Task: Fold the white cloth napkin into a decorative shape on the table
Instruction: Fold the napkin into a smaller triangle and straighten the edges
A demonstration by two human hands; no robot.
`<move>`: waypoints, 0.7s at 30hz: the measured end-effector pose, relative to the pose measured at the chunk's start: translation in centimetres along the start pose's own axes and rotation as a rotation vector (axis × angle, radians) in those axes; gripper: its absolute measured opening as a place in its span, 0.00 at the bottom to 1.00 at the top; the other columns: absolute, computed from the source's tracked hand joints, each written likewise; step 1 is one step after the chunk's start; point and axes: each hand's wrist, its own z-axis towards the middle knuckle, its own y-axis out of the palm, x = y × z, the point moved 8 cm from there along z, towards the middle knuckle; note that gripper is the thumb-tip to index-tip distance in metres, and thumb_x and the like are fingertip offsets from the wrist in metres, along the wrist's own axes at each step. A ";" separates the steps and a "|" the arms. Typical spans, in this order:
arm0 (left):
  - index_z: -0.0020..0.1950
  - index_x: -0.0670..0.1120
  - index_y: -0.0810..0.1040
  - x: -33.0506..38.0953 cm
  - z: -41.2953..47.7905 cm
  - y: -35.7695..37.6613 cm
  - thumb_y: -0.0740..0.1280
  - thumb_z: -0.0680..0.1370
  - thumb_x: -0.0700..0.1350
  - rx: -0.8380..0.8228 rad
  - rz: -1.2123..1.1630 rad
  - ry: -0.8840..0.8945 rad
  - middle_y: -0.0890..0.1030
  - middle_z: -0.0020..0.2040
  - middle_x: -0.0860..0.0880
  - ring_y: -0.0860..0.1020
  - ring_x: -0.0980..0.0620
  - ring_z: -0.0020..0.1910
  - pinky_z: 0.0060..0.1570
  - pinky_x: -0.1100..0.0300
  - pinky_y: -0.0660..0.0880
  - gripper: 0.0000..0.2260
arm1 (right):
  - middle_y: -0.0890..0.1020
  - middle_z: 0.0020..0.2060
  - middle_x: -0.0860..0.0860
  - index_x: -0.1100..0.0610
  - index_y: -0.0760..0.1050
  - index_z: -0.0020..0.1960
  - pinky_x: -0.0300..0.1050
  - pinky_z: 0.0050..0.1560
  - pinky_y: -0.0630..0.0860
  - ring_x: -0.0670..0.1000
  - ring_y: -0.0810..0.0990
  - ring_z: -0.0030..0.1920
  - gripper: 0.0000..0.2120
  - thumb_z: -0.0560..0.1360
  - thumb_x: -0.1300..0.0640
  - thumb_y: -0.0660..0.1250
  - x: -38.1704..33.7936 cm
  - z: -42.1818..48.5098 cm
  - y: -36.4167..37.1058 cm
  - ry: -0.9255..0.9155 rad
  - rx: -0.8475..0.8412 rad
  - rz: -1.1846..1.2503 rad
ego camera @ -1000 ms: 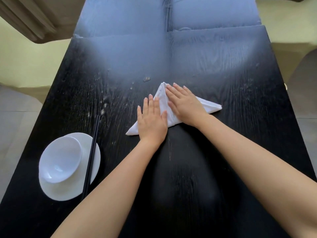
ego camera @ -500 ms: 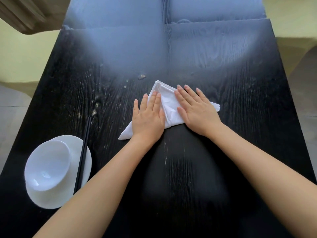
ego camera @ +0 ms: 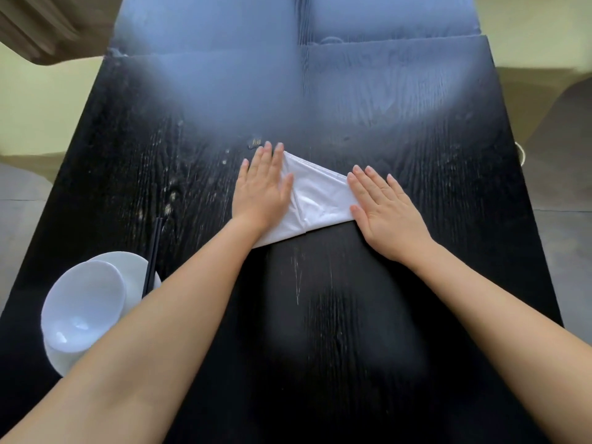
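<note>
Flanking napkin (ego camera: 320, 197) edges, flat hands (ego camera: 262, 190) apart

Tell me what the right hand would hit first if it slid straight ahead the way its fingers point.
Nothing, probably: the right hand points up and slightly left across bare black table, past the napkin edge, with only open tabletop ahead as far as visible.

Table: we see a long black wooden table (ego camera: 400, 149) with pale streaks along its grain; a seam runs across its far part.
Light: we see a broad bluish-white glare (ego camera: 243, 91) spread over the far half of the tabletop.
Floor: we see grey tiles (ego camera: 19, 213) on both sides of the table.
Wall: we see a pale yellow-green surface (ego camera: 41, 100) at left and at upper right.
Upper left corner: we see a beige ribbed shape (ego camera: 41, 24), too cropped to identify.
</note>
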 end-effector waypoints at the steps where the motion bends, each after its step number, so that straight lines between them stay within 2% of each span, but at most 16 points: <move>1: 0.76 0.47 0.47 -0.4 0.1 -0.2 0.49 0.81 0.54 0.000 -0.027 -0.033 0.50 0.78 0.50 0.47 0.53 0.76 0.74 0.52 0.43 0.26 | 0.51 0.77 0.49 0.55 0.47 0.76 0.47 0.75 0.40 0.48 0.47 0.76 0.33 0.74 0.44 0.34 0.0 0.0 0.1 -0.001 -0.003 -0.004; 3: 0.76 0.45 0.50 -0.1 0.2 -1.0 0.53 0.81 0.53 0.041 -0.078 -0.077 0.57 0.76 0.47 0.53 0.50 0.75 0.73 0.50 0.50 0.27 | 0.50 0.77 0.49 0.55 0.46 0.76 0.47 0.74 0.39 0.48 0.46 0.76 0.32 0.74 0.44 0.33 0.0 0.1 0.2 -0.003 -0.008 -0.012; 6: 0.73 0.43 0.58 0.6 0.1 -2.6 0.61 0.78 0.51 0.116 -0.220 -0.186 0.68 0.68 0.42 0.65 0.42 0.67 0.63 0.48 0.63 0.27 | 0.50 0.77 0.49 0.55 0.46 0.76 0.48 0.75 0.39 0.48 0.47 0.76 0.32 0.74 0.44 0.34 0.2 0.1 0.3 -0.005 0.001 -0.007; 8: 0.67 0.42 0.66 -0.2 0.8 -3.1 0.66 0.75 0.52 0.030 -0.365 -0.310 0.72 0.62 0.42 0.71 0.43 0.61 0.56 0.52 0.68 0.25 | 0.50 0.77 0.48 0.54 0.46 0.76 0.48 0.75 0.39 0.48 0.46 0.76 0.32 0.75 0.44 0.34 0.3 0.1 0.4 -0.012 0.000 -0.002; 11: 0.51 0.43 0.75 -1.2 1.8 -2.7 0.69 0.72 0.57 -0.250 -0.509 -0.363 0.77 0.49 0.47 0.77 0.51 0.42 0.37 0.59 0.72 0.19 | 0.49 0.77 0.48 0.54 0.45 0.76 0.48 0.75 0.39 0.48 0.46 0.76 0.29 0.77 0.45 0.37 0.2 0.1 0.5 -0.015 -0.011 0.020; 12: 0.48 0.42 0.77 -1.2 1.8 -2.5 0.70 0.70 0.58 -0.339 -0.585 -0.361 0.80 0.47 0.47 0.79 0.51 0.40 0.36 0.58 0.75 0.20 | 0.49 0.77 0.48 0.53 0.46 0.76 0.48 0.75 0.39 0.48 0.45 0.76 0.27 0.79 0.46 0.40 0.3 0.2 0.4 -0.009 -0.020 0.047; 14: 0.51 0.41 0.80 -1.1 1.4 -2.2 0.72 0.67 0.60 -0.489 -0.755 -0.377 0.83 0.49 0.46 0.82 0.48 0.45 0.47 0.52 0.79 0.24 | 0.52 0.77 0.48 0.53 0.49 0.76 0.49 0.75 0.41 0.49 0.47 0.76 0.26 0.79 0.50 0.50 0.3 0.8 0.0 0.018 -0.047 0.147; 16: 0.54 0.41 0.79 -1.0 0.8 -2.0 0.73 0.68 0.57 -0.572 -0.869 -0.393 0.84 0.51 0.45 0.83 0.47 0.48 0.51 0.50 0.79 0.24 | 0.59 0.75 0.52 0.56 0.55 0.74 0.51 0.75 0.49 0.54 0.55 0.74 0.29 0.76 0.51 0.56 0.1 1.6 -1.1 0.057 -0.032 0.242; 18: 0.55 0.41 0.79 -0.8 0.1 -1.9 0.71 0.72 0.50 -0.614 -0.955 -0.376 0.84 0.50 0.46 0.82 0.48 0.49 0.47 0.54 0.79 0.16 | 0.68 0.69 0.56 0.58 0.60 0.72 0.52 0.69 0.60 0.59 0.63 0.68 0.28 0.74 0.51 0.59 -0.3 2.6 -2.5 0.106 0.028 0.321; 21: 0.50 0.46 0.80 -0.1 -0.6 -1.9 0.68 0.74 0.42 -0.624 -1.095 -0.269 0.85 0.45 0.50 0.83 0.50 0.44 0.41 0.58 0.79 0.06 | 0.76 0.61 0.57 0.60 0.67 0.67 0.55 0.63 0.68 0.59 0.69 0.63 0.22 0.77 0.51 0.61 -1.4 4.4 -3.6 0.104 0.062 0.490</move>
